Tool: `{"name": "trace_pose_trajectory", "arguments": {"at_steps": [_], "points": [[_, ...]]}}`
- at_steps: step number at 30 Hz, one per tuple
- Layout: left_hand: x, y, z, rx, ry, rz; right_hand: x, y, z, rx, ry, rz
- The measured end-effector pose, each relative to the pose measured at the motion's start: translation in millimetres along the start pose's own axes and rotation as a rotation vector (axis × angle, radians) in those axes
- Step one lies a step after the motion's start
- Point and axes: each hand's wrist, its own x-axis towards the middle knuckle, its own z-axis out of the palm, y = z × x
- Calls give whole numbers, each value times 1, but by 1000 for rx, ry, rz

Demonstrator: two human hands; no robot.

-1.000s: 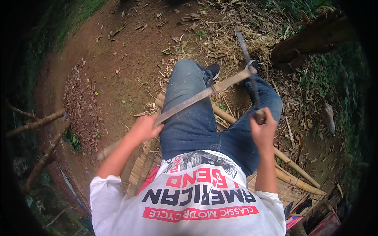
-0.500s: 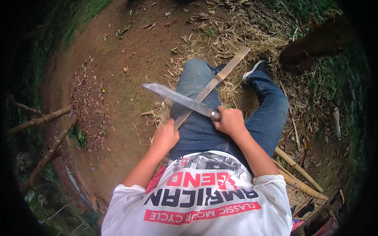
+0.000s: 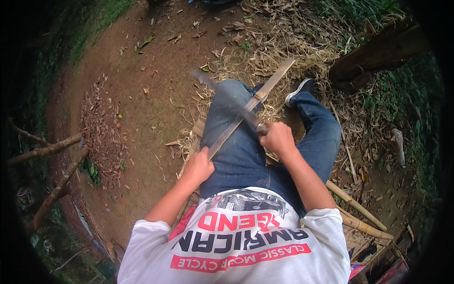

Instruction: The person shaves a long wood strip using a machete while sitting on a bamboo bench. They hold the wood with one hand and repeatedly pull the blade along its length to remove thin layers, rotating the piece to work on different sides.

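Observation:
A long, flat bamboo strip lies slantwise over my left thigh, its far end up and to the right beyond the knee. My left hand is closed round its near end. In my right hand is the handle of a machete, fingers wrapped about it. The blade, smeared by motion, crosses over the strip and points to the far left. Whether its edge touches the bamboo I cannot tell. A raised node shows on the strip past the blade.
Curly pale shavings and dry leaves cover the ground ahead. A thick log lies at the far right. Bamboo poles are by my right hip. Branches stick in from the left over brown soil.
The machete has swung farther forward along the strip, its tip moving away from me and to the right. My left hand keeps its hold on the bamboo.

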Motion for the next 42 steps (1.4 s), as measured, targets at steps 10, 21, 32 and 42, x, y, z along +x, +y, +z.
{"name": "trace_pose_trajectory", "arguments": {"at_steps": [10,21,32,42], "points": [[13,-2,0,-15,-29,50,28,48,-26,-181,125,68],[9,-23,-1,-69,-25,30,46,75,-67,-201,181,228],[20,-6,-1,-111,-66,-7,4,74,5,138,180,469],[30,-2,-9,-160,-109,-39,0,82,-2,866,423,268]]}}
